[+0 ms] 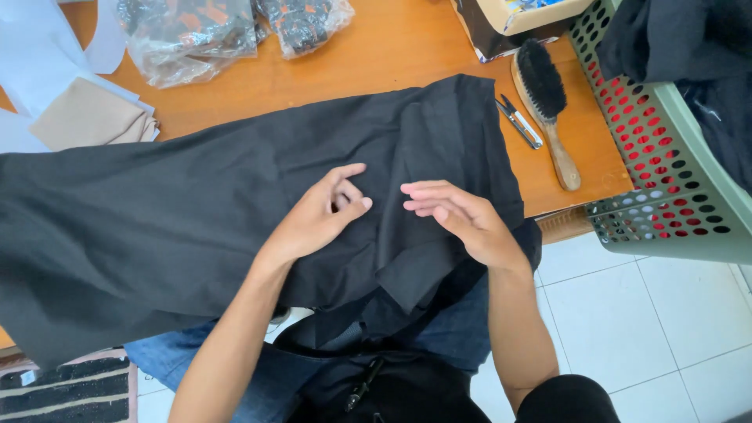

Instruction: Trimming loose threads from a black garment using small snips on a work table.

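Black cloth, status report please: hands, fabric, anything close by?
Left hand and right hand flat on black cloth, open. Cloth spread over wooden table. Brush and snips lie beside its edge.

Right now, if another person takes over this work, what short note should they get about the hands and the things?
Left hand: flat on the black cloth, fingers bent, gripping nothing.
Right hand: open, fingertips on the cloth beside the left hand.
The cloth lies spread over the table edge and the lap.
Snips and brush lie untouched on the table to the right; green basket with dark cloth stands further right.
Done: cloth spread out. No tool is in use yet.
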